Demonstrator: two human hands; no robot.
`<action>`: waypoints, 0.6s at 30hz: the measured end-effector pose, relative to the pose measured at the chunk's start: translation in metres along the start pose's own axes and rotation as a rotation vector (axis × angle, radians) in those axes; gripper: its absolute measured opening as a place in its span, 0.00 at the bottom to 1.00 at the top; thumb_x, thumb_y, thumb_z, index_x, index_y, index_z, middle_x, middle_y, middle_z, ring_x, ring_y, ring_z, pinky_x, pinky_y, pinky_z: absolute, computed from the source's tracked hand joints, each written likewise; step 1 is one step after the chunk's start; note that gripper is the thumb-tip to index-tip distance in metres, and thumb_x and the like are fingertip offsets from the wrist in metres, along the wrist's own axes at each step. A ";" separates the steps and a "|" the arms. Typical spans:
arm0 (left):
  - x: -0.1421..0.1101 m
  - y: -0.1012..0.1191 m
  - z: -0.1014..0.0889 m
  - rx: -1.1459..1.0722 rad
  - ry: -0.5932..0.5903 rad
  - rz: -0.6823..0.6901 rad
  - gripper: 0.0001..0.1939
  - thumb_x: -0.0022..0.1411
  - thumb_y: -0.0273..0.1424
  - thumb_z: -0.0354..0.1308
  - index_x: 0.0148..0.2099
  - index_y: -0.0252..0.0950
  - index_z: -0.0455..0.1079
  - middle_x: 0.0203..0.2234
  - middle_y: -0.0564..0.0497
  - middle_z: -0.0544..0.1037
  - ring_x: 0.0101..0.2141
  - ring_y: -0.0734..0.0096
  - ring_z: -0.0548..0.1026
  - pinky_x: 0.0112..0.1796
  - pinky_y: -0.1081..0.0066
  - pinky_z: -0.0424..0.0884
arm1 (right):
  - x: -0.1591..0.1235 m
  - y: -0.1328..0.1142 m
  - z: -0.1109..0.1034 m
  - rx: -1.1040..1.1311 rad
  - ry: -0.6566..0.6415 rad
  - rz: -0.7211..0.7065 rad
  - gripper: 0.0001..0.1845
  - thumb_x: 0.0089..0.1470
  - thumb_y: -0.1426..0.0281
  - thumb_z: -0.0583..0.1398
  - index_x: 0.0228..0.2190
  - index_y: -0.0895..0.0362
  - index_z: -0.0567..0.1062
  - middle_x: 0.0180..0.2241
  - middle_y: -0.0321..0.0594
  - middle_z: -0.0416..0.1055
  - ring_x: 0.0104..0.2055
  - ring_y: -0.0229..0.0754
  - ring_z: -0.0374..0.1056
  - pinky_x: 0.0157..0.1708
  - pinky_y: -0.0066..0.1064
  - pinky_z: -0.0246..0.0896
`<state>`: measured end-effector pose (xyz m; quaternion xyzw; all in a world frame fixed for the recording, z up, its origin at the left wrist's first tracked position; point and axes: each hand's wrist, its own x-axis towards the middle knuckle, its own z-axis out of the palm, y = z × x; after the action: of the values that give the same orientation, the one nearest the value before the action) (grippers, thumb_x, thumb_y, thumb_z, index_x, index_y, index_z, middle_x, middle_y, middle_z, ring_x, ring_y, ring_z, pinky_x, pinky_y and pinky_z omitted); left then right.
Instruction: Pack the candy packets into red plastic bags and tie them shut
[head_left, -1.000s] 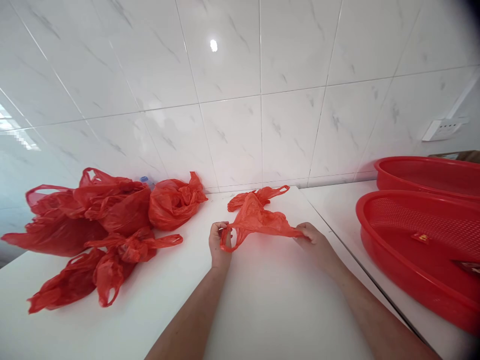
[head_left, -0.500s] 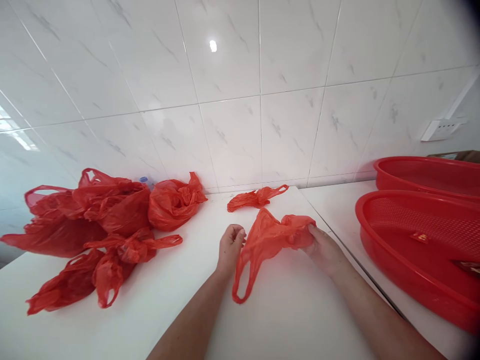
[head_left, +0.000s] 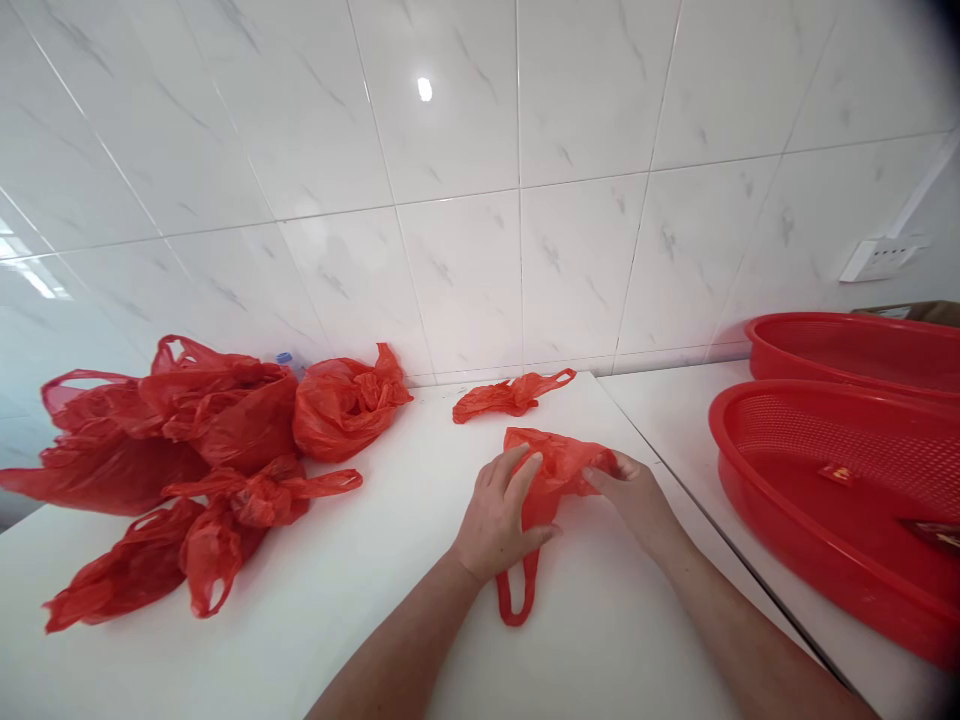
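Observation:
A thin red plastic bag (head_left: 551, 450) is held just over the white table, with one loop handle hanging toward me. My right hand (head_left: 637, 500) pinches the bag's right end between thumb and fingers. Across the bag's left part lies my left hand (head_left: 499, 515), its thumb and fingers spread apart; whether the hidden fingertips press on the plastic is hard to see. Behind the hands another crumpled red plastic bag (head_left: 510, 397) rests flat near the wall.
Several filled red bags (head_left: 217, 410) crowd the table's left side, with a blue bottle cap (head_left: 284, 358) behind them. Two red plastic baskets (head_left: 832, 520) stand at the right; the nearer holds small wrapped items. A tiled wall (head_left: 465, 270) closes off the back.
My left hand has moved right and up onto the bag, opening its fingers. The bag has bunched and its handle swung right. My right hand has shifted slightly and keeps its pinch.

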<state>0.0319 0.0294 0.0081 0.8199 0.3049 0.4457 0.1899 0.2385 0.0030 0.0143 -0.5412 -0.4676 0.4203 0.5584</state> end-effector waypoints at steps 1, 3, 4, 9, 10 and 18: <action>0.000 -0.002 0.003 -0.016 0.004 -0.062 0.26 0.49 0.35 0.63 0.53 0.44 0.66 0.48 0.44 0.71 0.48 0.51 0.68 0.49 0.53 0.60 | 0.000 0.000 0.000 -0.044 -0.007 -0.010 0.15 0.43 0.59 0.62 0.33 0.55 0.73 0.32 0.38 0.73 0.36 0.44 0.68 0.34 0.32 0.62; -0.001 -0.010 0.007 -0.027 0.050 -0.168 0.15 0.56 0.29 0.54 0.46 0.45 0.71 0.37 0.48 0.76 0.39 0.58 0.72 0.42 0.59 0.65 | 0.002 0.004 -0.001 -0.158 0.085 -0.036 0.15 0.42 0.59 0.62 0.32 0.54 0.72 0.33 0.38 0.72 0.36 0.43 0.67 0.33 0.32 0.61; -0.002 -0.014 0.006 -0.017 0.082 -0.197 0.13 0.57 0.27 0.51 0.43 0.44 0.72 0.33 0.49 0.76 0.36 0.61 0.72 0.39 0.62 0.66 | 0.005 0.007 -0.002 -0.218 0.175 -0.039 0.17 0.41 0.59 0.62 0.33 0.54 0.71 0.34 0.38 0.72 0.36 0.43 0.67 0.33 0.32 0.61; -0.003 -0.024 -0.002 0.050 0.216 -0.248 0.15 0.54 0.21 0.49 0.39 0.43 0.71 0.32 0.51 0.74 0.33 0.66 0.70 0.35 0.68 0.65 | 0.015 0.014 -0.016 -0.482 0.396 0.111 0.26 0.35 0.50 0.63 0.33 0.54 0.67 0.33 0.39 0.68 0.31 0.42 0.64 0.27 0.31 0.57; -0.003 -0.023 -0.003 0.051 0.229 -0.250 0.15 0.54 0.21 0.49 0.39 0.43 0.70 0.31 0.52 0.74 0.33 0.66 0.70 0.34 0.68 0.64 | 0.014 0.012 -0.018 -0.528 0.343 0.132 0.24 0.37 0.48 0.62 0.28 0.54 0.66 0.28 0.37 0.67 0.26 0.40 0.62 0.24 0.30 0.53; -0.006 -0.013 0.002 0.133 0.153 -0.045 0.20 0.50 0.18 0.49 0.41 0.42 0.70 0.30 0.50 0.74 0.31 0.65 0.70 0.32 0.68 0.65 | -0.018 0.003 0.022 -0.220 -0.499 0.080 0.12 0.53 0.60 0.54 0.24 0.54 0.65 0.21 0.33 0.64 0.21 0.36 0.59 0.23 0.30 0.53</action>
<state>0.0271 0.0342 -0.0045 0.7872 0.3658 0.4814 0.1213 0.2134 -0.0097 0.0095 -0.4963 -0.6118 0.5089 0.3469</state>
